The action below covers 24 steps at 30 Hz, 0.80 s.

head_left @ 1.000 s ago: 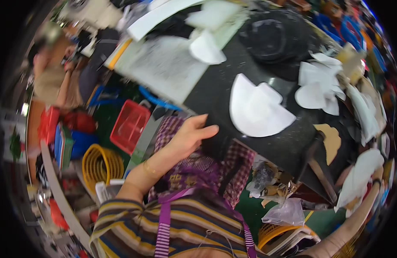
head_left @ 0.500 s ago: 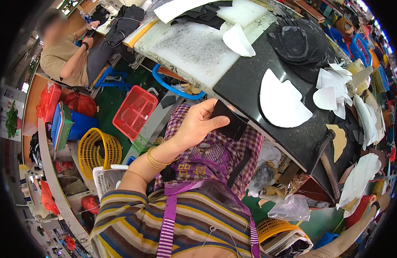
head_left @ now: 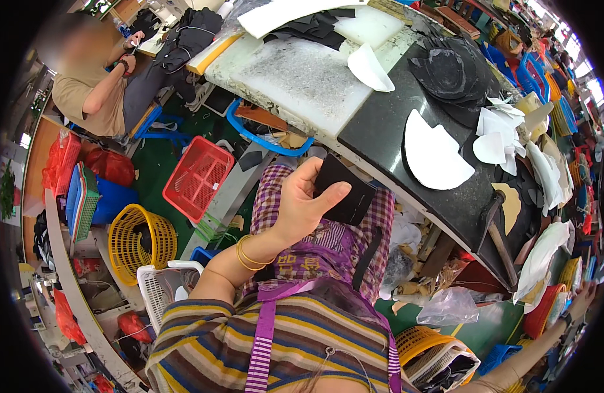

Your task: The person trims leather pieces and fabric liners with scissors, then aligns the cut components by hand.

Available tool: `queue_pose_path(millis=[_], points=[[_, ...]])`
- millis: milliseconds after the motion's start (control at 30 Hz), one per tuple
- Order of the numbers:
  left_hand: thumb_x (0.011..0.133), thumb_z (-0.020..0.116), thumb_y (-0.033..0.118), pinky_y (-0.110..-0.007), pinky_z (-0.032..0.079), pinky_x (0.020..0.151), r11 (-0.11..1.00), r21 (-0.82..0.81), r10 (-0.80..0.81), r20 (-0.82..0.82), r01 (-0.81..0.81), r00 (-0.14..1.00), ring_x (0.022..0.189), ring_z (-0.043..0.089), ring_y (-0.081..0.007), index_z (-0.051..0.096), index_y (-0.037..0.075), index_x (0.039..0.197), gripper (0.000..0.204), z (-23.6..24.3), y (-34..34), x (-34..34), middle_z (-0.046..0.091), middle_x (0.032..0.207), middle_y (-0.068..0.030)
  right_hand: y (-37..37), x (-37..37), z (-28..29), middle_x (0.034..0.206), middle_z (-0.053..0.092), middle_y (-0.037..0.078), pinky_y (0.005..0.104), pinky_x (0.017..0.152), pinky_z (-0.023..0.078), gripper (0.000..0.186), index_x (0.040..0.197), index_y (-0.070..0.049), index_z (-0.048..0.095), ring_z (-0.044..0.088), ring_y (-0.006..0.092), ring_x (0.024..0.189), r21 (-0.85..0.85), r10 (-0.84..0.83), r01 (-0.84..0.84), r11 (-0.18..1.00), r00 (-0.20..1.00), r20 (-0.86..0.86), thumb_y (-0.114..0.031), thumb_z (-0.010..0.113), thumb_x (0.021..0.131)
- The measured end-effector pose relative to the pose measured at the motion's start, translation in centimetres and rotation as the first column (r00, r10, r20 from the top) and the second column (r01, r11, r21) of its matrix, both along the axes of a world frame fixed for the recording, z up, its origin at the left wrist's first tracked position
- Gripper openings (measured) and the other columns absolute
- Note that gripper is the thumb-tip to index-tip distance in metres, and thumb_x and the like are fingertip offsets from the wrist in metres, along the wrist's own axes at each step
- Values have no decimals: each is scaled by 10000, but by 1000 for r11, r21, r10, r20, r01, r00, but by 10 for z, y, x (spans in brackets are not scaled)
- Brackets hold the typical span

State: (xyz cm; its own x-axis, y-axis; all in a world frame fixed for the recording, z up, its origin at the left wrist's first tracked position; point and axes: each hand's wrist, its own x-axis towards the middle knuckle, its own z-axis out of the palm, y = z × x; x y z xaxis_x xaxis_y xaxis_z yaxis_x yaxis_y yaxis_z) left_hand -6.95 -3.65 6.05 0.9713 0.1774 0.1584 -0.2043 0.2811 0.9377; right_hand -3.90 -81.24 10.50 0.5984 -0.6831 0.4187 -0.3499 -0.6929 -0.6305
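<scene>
My left hand (head_left: 300, 204) is closed on a flat black piece (head_left: 346, 196), thumb in front and fingers behind, over my lap and just off the near table edge. The piece looks like thin leather or sheet material with a small pale mark. My right arm stretches far to the right, and my right hand (head_left: 582, 299) shows small and blurred at the picture's rim, near a red basket (head_left: 541, 316). What it holds, if anything, cannot be made out.
On the dark tabletop (head_left: 380, 137) lie a large white cut shape (head_left: 438, 152), smaller white pieces (head_left: 490, 148), stacked black pieces (head_left: 449, 72) and a hammer (head_left: 497, 239). Yellow (head_left: 143, 243) and red baskets (head_left: 198, 178) stand left. Another person (head_left: 86, 92) sits at far left.
The view has shifted slightly. My left hand still grips the black piece, which sits a little lower. My right arm remains stretched out, its hand now slightly higher at the right rim.
</scene>
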Motion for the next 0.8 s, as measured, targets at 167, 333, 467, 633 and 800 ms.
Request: queue_pose_path(millis=[167, 333, 467, 633, 800], points=[[822, 633, 36, -188, 468, 678, 988, -91, -120, 42, 123, 992, 756, 545, -41, 517, 5, 919, 155, -21, 23, 12, 600, 863, -33, 317, -48, 36, 928, 534, -15, 183, 560, 350, 504, 1337, -87, 367, 455, 48, 716, 543, 321, -586, 602, 800, 507, -266, 503, 886], [817, 635, 31, -204, 480, 683, 998, -44, -44, 201, 54, 979, 766, 557, -59, 510, -8, 924, 169, -21, 30, 7, 609, 877, -64, 496, -18, -22, 863, 409, 28, 219, 585, 359, 717, 1372, -80, 235, 416, 136, 747, 642, 340, -710, -287, 551, 762, -338, 580, 798], [814, 637, 31, -215, 483, 688, 999, -7, -37, 240, 40, 970, 768, 559, -65, 509, -12, 923, 173, -18, 38, 4, 613, 890, -81, 549, -13, -48, 909, 406, 62, 240, 545, 371, 858, 1384, -58, 193, 422, 147, 765, 620, 361, -651, -438, 505, 784, -295, 678, 717], [811, 642, 37, -219, 480, 695, 997, -24, -66, 206, 72, 976, 771, 561, -70, 510, -13, 924, 180, -24, 38, 5, 616, 897, -85, 607, -15, -37, 725, 410, -4, 218, 519, 375, 726, 1258, -42, 352, 435, 100, 621, 586, 650, -807, -69, 409, 640, 59, 715, 637], [818, 638, 50, -221, 476, 697, 991, -32, -127, 160, 134, 979, 783, 560, -73, 509, -8, 926, 177, -23, 32, 5, 617, 908, -84, 641, -3, -37, 942, 620, 99, 214, 641, 460, 661, 1197, -73, 404, 545, 90, 709, 283, 876, -959, 2, 138, 462, 53, 743, 644]])
